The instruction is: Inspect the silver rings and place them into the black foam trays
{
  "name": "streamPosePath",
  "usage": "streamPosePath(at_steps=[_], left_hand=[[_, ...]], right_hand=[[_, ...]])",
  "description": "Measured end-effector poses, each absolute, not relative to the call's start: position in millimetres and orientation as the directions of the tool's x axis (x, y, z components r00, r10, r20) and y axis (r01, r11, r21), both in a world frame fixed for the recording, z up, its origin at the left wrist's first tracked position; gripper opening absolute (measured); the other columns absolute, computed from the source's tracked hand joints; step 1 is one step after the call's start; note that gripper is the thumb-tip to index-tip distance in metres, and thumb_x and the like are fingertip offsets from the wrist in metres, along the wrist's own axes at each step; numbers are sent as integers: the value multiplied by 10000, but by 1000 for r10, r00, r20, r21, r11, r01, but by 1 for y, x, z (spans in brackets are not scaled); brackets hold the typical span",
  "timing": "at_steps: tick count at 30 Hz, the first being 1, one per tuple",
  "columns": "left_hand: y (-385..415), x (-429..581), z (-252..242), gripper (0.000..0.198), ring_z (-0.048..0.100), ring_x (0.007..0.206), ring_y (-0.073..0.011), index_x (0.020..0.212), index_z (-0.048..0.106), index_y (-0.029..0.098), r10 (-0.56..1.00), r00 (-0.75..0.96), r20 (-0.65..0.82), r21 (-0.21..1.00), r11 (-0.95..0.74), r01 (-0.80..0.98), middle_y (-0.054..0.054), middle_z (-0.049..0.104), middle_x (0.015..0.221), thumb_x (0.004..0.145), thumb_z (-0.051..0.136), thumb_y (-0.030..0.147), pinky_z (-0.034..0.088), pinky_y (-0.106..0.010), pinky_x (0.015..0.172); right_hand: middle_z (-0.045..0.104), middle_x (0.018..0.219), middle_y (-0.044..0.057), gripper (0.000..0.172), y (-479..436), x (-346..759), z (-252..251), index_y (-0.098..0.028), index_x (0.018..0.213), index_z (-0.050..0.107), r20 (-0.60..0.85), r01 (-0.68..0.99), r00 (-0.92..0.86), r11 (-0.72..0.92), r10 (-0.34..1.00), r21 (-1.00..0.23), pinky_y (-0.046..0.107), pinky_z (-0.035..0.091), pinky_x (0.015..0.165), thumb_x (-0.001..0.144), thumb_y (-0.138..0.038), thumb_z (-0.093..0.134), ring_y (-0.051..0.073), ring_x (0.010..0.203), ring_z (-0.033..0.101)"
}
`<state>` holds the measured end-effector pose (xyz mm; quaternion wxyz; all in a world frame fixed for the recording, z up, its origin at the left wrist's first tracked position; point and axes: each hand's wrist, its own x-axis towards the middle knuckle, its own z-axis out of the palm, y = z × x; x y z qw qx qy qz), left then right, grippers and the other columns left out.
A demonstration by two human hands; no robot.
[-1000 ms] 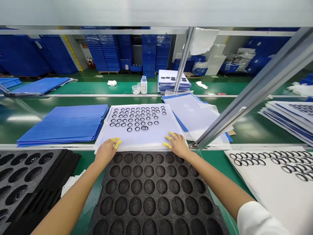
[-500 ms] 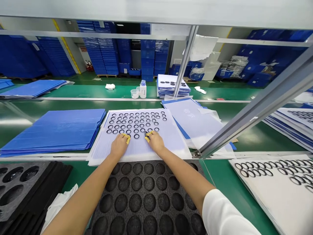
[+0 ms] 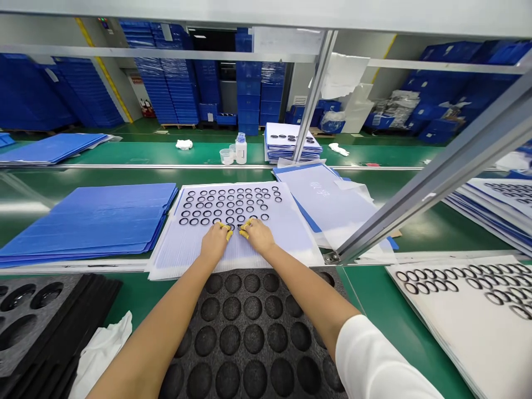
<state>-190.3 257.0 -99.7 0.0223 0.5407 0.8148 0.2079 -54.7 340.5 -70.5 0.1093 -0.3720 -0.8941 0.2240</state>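
My left hand (image 3: 214, 244) and my right hand (image 3: 258, 236) lie side by side on a white sheet (image 3: 286, 233) that carries several rows of black rings (image 3: 226, 203). Both wear yellow finger cots. The fingertips of both hands curl together at the nearest row of rings, pinching at rings I can barely see. A black foam tray (image 3: 249, 327) with round pockets lies just below the sheet, under my forearms.
A stack of blue sheets (image 3: 91, 216) lies to the left, more black foam trays (image 3: 37, 316) and a white cloth (image 3: 102, 349) at lower left. A slanted metal bar (image 3: 424, 183) crosses the right. Another white sheet with rings (image 3: 469, 310) sits at right. A bottle (image 3: 240, 148) stands far back.
Both hands left the sheet's near corners, moved inward and forward to the nearest row of rings, and have drawn closer together at the middle.
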Motion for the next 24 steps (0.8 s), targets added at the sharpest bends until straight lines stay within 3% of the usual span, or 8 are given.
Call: streamPosePath(at_steps=[4, 6, 9, 11, 14, 17, 20, 24], left_hand=[[249, -180, -83, 294, 660, 1089, -237, 1214, 642, 178, 842, -515, 162, 697, 272, 663, -99, 651, 1272, 969, 642, 340, 576, -455, 919], [234, -171, -74, 264, 666, 994, -206, 1163, 647, 169, 824, -553, 121, 842, 210, 497, -84, 665, 1190, 970, 638, 349, 585, -406, 847], [193, -143, -63, 324, 564, 645, -113, 990, 651, 152, 847, -532, -26, 979, 130, 159, 0, 608, 816, 949, 627, 472, 496, -254, 570], [158, -117, -57, 467, 421, 516, -76, 831, 627, 163, 885, -447, -132, 991, 105, -86, 53, 458, 643, 844, 671, 628, 361, -199, 453], [108, -78, -49, 561, 352, 506, -56, 742, 594, 171, 912, -319, -258, 920, 131, -369, 68, 399, 619, 654, 807, 682, 312, -180, 431], [73, -48, -44, 571, 317, 498, -44, 705, 583, 166, 907, -229, -355, 828, 190, -528, 73, 385, 595, 612, 857, 658, 307, -168, 434], [49, -27, -42, 554, 313, 488, -43, 717, 626, 152, 893, -164, -419, 769, 253, -587, 78, 384, 553, 610, 880, 633, 328, -167, 446], [26, -9, -41, 503, 384, 501, -60, 766, 691, 146, 883, -117, -456, 748, 308, -588, 63, 443, 537, 643, 883, 594, 377, -174, 475]], right_hand=[[605, 1317, 115, 189, 330, -48, -59, -155, 1147, 648, 56, 603, -626, 528, 778, -598, 461, 489, 1038, 1005, -260, 581, 262, 1252, 561], [613, 1255, 137, 210, 317, -34, -55, -152, 1151, 622, 53, 579, -561, 437, 826, -688, 399, 510, 977, 1035, -265, 486, 250, 1207, 569], [635, 870, 63, 368, 278, 1, -57, -163, 1101, 585, -47, 479, -530, 253, 847, -841, 283, 513, 665, 1072, -421, 325, 180, 781, 616], [528, 630, -27, 529, 242, 30, -59, -177, 1024, 567, -146, 385, -583, 113, 799, -916, 226, 375, 463, 1046, -593, 241, 122, 483, 453], [496, 553, -59, 639, 184, 70, -57, -194, 925, 524, -252, 282, -655, -79, 712, -956, 211, 257, 385, 953, -773, 254, 79, 365, 305], [479, 494, -57, 722, 140, 97, -48, -193, 862, 523, -316, 182, -713, -270, 626, -946, 205, 229, 380, 907, -847, 220, 75, 347, 314], [480, 454, -81, 655, 113, 113, -39, -184, 915, 541, -297, 16, -766, -445, 570, -895, 180, 216, 391, 843, -834, 497, 63, 353, 346], [601, 544, -72, 587, 90, 126, -32, -202, 978, 489, -311, -39, -737, -497, 600, -867, 158, 223, 373, 782, -708, 715, 62, 353, 458]])
